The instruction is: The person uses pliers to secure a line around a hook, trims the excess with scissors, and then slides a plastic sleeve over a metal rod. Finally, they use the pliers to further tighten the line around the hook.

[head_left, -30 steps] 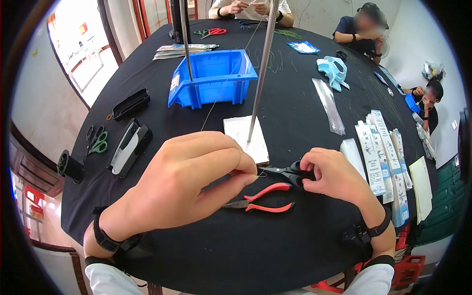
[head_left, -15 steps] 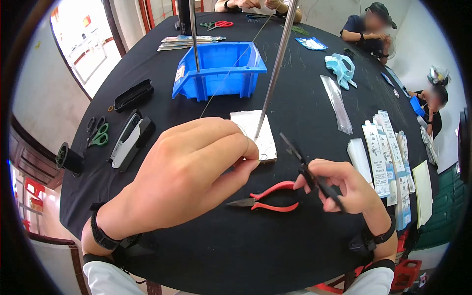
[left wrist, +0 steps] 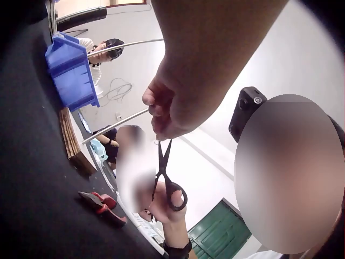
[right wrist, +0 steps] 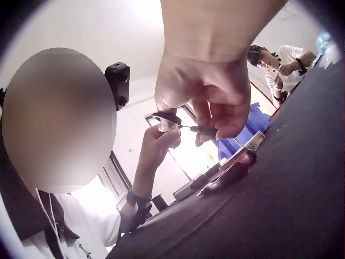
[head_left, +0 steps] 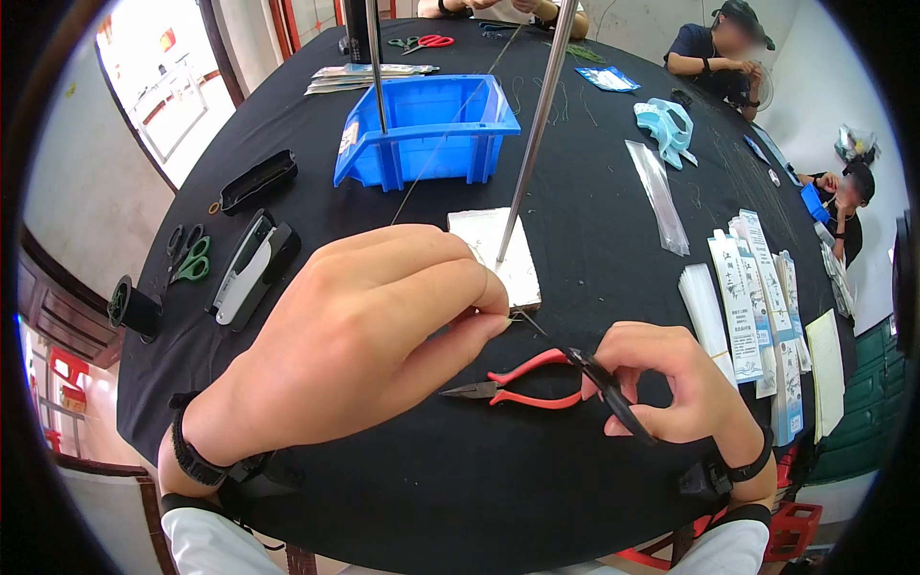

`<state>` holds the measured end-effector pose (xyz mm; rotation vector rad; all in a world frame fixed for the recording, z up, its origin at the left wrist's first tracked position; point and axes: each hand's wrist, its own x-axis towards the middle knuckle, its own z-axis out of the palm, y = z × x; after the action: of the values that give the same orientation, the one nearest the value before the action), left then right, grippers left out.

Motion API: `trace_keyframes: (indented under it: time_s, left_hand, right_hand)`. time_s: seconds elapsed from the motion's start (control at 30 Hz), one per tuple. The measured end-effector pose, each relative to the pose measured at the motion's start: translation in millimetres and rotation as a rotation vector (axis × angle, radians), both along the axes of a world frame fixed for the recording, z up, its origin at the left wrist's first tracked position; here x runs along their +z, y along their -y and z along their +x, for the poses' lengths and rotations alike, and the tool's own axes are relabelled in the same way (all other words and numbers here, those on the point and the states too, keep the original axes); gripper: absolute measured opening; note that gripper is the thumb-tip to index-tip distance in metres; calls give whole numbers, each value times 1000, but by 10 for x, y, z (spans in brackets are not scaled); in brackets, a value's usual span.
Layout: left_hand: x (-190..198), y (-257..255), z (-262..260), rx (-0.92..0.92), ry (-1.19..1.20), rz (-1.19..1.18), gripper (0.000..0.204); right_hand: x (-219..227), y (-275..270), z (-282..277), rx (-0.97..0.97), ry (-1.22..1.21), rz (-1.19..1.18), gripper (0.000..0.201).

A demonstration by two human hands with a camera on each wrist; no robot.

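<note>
Scissors (head_left: 611,388), blades parted, are gripped by the right hand (head_left: 676,383), their tips near the thin thread (head_left: 520,315) that the left hand (head_left: 383,335) pinches, above the near half of the worktop (head_left: 460,498). Red-handled pliers (head_left: 537,400) lie below.

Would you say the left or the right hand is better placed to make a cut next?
Probably the right hand: it holds the black scissors, blades parted near the left hand, whose fingertips appear to pinch a thin line.
</note>
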<state>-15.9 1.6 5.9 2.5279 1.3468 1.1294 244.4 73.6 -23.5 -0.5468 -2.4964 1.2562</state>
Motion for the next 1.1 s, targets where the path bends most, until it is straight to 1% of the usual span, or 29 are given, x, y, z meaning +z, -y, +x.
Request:
trace_keyframes:
  time_s: [0.23, 0.37, 0.47, 0.57, 0.67, 0.73, 0.87, 0.97, 1.1]
  left_hand:
    - [2, 1, 0, 3, 27, -26, 8]
    - [-25, 8, 21, 2, 117, -62, 6]
    - [-38, 12, 36, 31, 149, -65, 5]
    - [-36, 18, 27, 36, 173, -105, 6]
    - [-28, 25, 25, 25, 218, -166, 5]
    - [-28, 29, 23, 21, 257, -198, 4]
    - [-17, 34, 27, 38, 229, -199, 4]
    - [-13, 42, 43, 53, 260, -223, 5]
    - [-18, 47, 45, 61, 316, -241, 5]
  right_hand:
    - [47, 69, -55, -40, 20, -86, 24]
    - [25, 106, -84, -54, 10, -105, 23]
    - [67, 119, -91, -54, 70, -123, 23]
    - [71, 152, -112, -64, 61, -181, 22]
    - [36, 184, -126, -85, -4, -194, 20]
    - [60, 168, -120, -63, 36, -179, 19]
    - [85, 183, -127, -58, 81, -194, 19]
    - [45, 192, -120, -60, 38, -265, 19]
    - [36, 211, -132, -70, 31, -290, 18]
